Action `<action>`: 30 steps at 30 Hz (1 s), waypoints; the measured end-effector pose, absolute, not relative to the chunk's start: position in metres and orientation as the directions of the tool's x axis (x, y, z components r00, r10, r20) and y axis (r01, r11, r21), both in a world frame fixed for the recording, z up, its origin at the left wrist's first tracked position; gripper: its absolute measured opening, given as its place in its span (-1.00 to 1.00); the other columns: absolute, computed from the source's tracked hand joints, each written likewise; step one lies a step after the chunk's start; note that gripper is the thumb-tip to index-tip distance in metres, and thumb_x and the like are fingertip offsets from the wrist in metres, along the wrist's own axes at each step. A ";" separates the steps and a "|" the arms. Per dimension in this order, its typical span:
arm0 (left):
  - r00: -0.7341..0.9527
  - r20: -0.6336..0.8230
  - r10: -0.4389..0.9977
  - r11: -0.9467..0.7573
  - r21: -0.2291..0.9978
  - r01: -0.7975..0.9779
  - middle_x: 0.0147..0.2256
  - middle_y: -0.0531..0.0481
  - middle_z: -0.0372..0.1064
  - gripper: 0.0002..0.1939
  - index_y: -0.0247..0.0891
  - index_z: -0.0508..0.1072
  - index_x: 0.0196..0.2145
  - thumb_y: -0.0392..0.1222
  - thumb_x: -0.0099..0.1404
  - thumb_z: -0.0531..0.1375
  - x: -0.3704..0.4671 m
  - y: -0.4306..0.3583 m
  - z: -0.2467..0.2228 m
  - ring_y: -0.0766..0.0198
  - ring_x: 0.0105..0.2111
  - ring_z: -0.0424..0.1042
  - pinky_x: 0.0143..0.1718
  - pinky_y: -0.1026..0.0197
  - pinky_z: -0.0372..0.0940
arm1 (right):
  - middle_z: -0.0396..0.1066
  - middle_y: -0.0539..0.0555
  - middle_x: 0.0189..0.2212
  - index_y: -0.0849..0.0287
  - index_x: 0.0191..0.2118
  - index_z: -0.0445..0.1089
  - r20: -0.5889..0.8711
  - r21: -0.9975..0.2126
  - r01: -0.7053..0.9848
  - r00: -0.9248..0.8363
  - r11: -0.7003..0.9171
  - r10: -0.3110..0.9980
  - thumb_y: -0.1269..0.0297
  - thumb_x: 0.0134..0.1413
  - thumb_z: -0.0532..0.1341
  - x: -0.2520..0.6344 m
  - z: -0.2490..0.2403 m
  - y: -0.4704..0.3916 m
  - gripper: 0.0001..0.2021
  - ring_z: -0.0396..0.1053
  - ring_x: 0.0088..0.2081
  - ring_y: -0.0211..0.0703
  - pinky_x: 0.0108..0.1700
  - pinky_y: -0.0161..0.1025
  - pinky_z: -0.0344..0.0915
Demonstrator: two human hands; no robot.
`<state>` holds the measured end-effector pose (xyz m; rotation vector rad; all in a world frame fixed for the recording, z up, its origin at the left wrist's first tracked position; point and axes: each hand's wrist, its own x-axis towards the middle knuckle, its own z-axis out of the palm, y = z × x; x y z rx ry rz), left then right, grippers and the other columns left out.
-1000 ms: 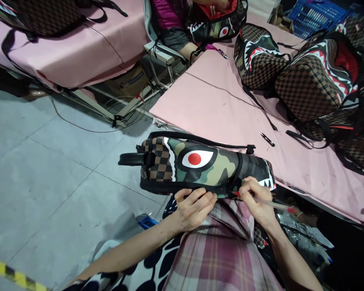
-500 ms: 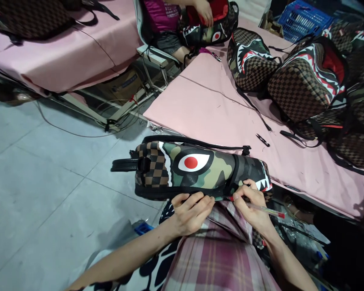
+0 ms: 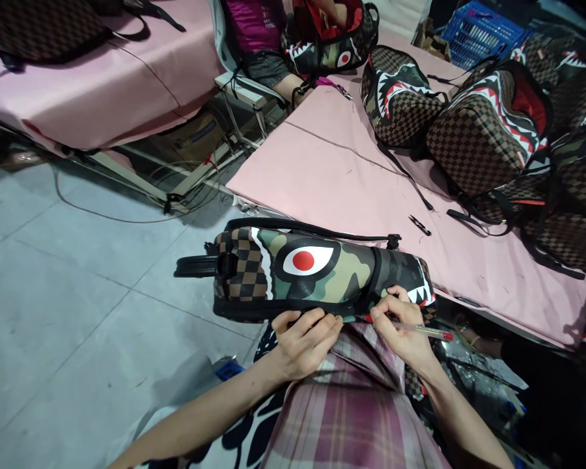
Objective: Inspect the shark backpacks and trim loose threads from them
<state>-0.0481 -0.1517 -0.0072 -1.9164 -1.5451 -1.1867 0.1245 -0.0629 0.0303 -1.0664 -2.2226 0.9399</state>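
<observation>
A backpack [image 3: 322, 277] with a checkered end, camouflage side and printed red eye lies on its side across my lap, against the table edge. My left hand [image 3: 306, 342] is closed on its near edge, fingers curled over the black piping. In a pinch, my right hand [image 3: 401, 326] holds a pen [image 3: 434, 333] with a clear barrel and red end. Its tip points left, toward the left fingertips at the backpack's near edge. A small greenish piece shows between the two hands; what it is I cannot tell.
Thread snips [image 3: 420, 225] lie on the pink-covered table [image 3: 322, 169]. Several backpacks [image 3: 483, 130] are heaped at its right, near a blue crate [image 3: 483, 32]. Across the table, a seated person [image 3: 254, 29] has a hand inside another backpack [image 3: 329, 45]. Tiled floor [image 3: 78, 293] lies left.
The whole view has shifted slightly. My hands, the pen and the backpack keep almost the same pose. The other person's hand has gone deeper into their red-lined backpack.
</observation>
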 end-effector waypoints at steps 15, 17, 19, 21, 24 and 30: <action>0.022 0.797 0.603 -0.292 0.195 0.936 -0.47 0.23 0.45 -0.88 -0.11 0.50 -0.40 -0.34 0.12 0.25 -0.047 -0.154 -0.009 0.47 -0.40 0.41 -0.04 0.23 0.00 | 0.27 -0.07 -0.68 0.11 -0.63 0.17 0.109 -0.739 0.498 -0.575 0.453 0.811 0.35 0.04 0.08 0.120 0.036 -0.059 -0.75 0.21 -0.47 -0.21 -0.28 -0.18 0.19; 0.021 0.796 0.605 -0.292 0.197 0.936 -0.48 0.21 0.45 -0.88 -0.14 0.50 -0.41 -0.35 0.12 0.24 -0.047 -0.154 -0.009 0.46 -0.41 0.40 -0.04 0.21 -0.01 | 0.25 -0.09 -0.70 0.11 -0.63 0.18 0.127 -0.734 0.489 -0.583 0.471 0.803 0.35 0.04 0.09 0.120 0.036 -0.059 -0.75 0.19 -0.51 -0.23 -0.24 -0.16 0.19; 0.034 0.794 0.607 -0.305 0.193 0.933 -0.49 0.20 0.46 -0.88 -0.16 0.50 -0.40 -0.36 0.12 0.24 -0.047 -0.153 -0.008 0.44 -0.42 0.40 -0.05 0.20 -0.01 | 0.26 -0.07 -0.69 0.11 -0.63 0.19 0.130 -0.723 0.498 -0.583 0.479 0.802 0.35 0.04 0.08 0.119 0.036 -0.058 -0.76 0.20 -0.50 -0.22 -0.27 -0.18 0.19; 0.038 0.794 0.607 -0.309 0.192 0.932 -0.49 0.20 0.47 -0.87 -0.15 0.50 -0.40 -0.36 0.13 0.23 -0.047 -0.153 -0.007 0.44 -0.43 0.39 -0.06 0.20 -0.01 | 0.28 -0.05 -0.66 0.11 -0.62 0.20 0.122 -0.719 0.507 -0.581 0.475 0.804 0.36 0.03 0.08 0.120 0.036 -0.058 -0.76 0.22 -0.47 -0.20 -0.32 -0.20 0.19; 0.018 0.796 0.605 -0.291 0.200 0.936 -0.49 0.21 0.47 -0.86 -0.13 0.49 -0.42 -0.37 0.14 0.22 -0.046 -0.152 -0.008 0.45 -0.43 0.39 -0.06 0.20 -0.01 | 0.27 -0.07 -0.67 0.11 -0.62 0.20 0.130 -0.721 0.492 -0.596 0.488 0.792 0.34 0.05 0.09 0.120 0.036 -0.056 -0.76 0.22 -0.49 -0.22 -0.29 -0.18 0.19; 0.022 0.796 0.605 -0.300 0.202 0.932 -0.48 0.21 0.47 -0.87 -0.13 0.50 -0.39 -0.35 0.13 0.24 -0.046 -0.153 -0.013 0.44 -0.42 0.39 -0.06 0.20 0.00 | 0.30 -0.05 -0.65 0.11 -0.62 0.19 0.092 -0.703 0.518 -0.614 0.488 0.784 0.35 0.04 0.09 0.122 0.037 -0.053 -0.76 0.24 -0.45 -0.20 -0.34 -0.21 0.18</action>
